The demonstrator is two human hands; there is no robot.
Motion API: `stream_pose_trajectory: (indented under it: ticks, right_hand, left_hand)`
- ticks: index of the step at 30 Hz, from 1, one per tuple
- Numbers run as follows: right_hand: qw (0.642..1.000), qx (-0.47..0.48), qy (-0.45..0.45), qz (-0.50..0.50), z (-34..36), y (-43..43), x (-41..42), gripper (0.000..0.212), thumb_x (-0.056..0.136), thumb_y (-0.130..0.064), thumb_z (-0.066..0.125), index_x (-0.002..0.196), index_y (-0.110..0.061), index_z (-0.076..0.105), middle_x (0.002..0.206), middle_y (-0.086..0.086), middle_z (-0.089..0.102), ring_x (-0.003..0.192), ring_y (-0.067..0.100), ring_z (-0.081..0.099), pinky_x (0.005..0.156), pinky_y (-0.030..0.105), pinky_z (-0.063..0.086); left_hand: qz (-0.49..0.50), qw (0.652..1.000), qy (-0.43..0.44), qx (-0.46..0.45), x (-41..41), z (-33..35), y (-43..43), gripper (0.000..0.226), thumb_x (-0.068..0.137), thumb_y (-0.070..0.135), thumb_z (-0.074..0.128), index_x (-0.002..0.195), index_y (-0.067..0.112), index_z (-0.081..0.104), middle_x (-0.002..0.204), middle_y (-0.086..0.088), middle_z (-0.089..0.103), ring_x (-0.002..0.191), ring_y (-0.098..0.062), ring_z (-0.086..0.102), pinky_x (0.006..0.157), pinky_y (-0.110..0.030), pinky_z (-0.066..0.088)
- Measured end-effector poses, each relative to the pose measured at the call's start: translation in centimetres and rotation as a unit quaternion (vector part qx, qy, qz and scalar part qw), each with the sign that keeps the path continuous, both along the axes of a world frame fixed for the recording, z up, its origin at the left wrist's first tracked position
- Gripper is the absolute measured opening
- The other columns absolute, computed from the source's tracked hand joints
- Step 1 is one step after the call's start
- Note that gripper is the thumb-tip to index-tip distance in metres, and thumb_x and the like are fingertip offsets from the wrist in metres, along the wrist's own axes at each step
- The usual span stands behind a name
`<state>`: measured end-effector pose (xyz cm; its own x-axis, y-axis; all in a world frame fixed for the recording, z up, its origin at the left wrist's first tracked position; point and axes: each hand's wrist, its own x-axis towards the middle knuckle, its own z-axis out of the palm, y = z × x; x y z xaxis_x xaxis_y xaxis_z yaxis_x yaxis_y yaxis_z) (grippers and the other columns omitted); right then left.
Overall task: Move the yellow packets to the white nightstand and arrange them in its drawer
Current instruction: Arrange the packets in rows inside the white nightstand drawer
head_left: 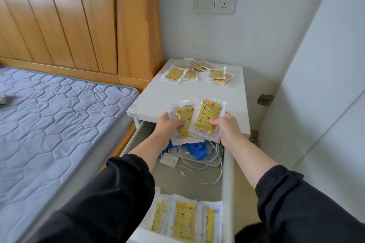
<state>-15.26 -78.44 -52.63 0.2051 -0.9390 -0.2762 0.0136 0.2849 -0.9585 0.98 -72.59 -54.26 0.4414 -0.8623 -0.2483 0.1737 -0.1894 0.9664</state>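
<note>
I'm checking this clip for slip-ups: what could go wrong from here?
1. The left hand and right hand grip a loose fan of held packets above the drawer; some may slip onto the white cables.
2. The scattered packets on the nightstand lie near its back edge and could get knocked off.

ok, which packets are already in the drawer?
The row at the drawer's front; other packets are in the left hand, right hand, or on the nightstand.

The row of packets (183, 221) is cut by the frame's bottom edge. A blue thing (199, 150) in the drawer (228, 173) is half hidden behind the held packets (205, 118). The grey object (5, 98), middle left, is blurred.
</note>
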Motion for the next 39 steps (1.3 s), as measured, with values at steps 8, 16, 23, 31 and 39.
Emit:
stream_pose_trajectory:
  ticks: [8,16,23,31,39]
  right_hand:
    - [0.982,0.122,-0.141,0.0,-3.8,5.7,0.8,0.033,0.086,0.012,0.049,0.111,-0.006,0.06,0.104,0.014,0.069,0.092,0.028,0.067,0.083,0.048,0.053]
    - [0.946,0.279,-0.168,0.008,-9.6,8.9,-1.1,0.024,0.093,-0.023,0.058,0.115,-0.016,0.064,0.105,0.01,0.072,0.096,0.027,0.067,0.072,0.041,0.054]
    - [0.95,0.306,-0.043,0.057,-11.5,9.6,-0.2,0.016,0.094,-0.018,0.055,0.105,-0.01,0.064,0.097,0.013,0.072,0.09,0.03,0.068,0.075,0.044,0.054]
    - [0.934,0.276,0.166,0.151,-14.1,13.4,2.9,0.011,0.093,0.0,0.049,0.101,0.002,0.056,0.095,0.022,0.065,0.083,0.034,0.065,0.075,0.047,0.056]
    - [0.899,0.113,0.329,0.264,-14.3,15.0,5.1,0.015,0.091,-0.013,0.051,0.097,-0.001,0.057,0.085,0.017,0.064,0.079,0.034,0.068,0.067,0.037,0.056]
  left_hand:
    - [-0.036,0.996,0.07,0.038,2.5,-3.9,6.4,0.033,0.09,-0.002,0.058,0.123,0.002,0.056,0.114,-0.017,0.068,0.104,-0.034,0.066,0.09,-0.051,0.052]
    - [-0.115,0.95,0.216,0.192,4.4,-7.5,10.9,0.039,0.092,0.012,0.055,0.13,0.016,0.046,0.112,-0.015,0.07,0.101,-0.034,0.067,0.094,-0.053,0.049]
    - [-0.046,0.943,0.304,0.124,5.7,-7.9,10.4,0.046,0.095,0.013,0.046,0.14,0.011,0.034,0.118,-0.017,0.064,0.102,-0.034,0.065,0.088,-0.053,0.048]
    - [0.008,0.942,0.335,0.02,6.7,-8.1,10.8,0.026,0.097,0.013,0.039,0.119,0.005,0.051,0.106,-0.014,0.068,0.084,-0.027,0.071,0.081,-0.043,0.05]
    - [0.024,0.942,0.333,0.044,6.5,-8.0,10.6,0.035,0.098,0.011,0.039,0.131,0.003,0.044,0.109,-0.016,0.067,0.089,-0.029,0.07,0.081,-0.044,0.05]
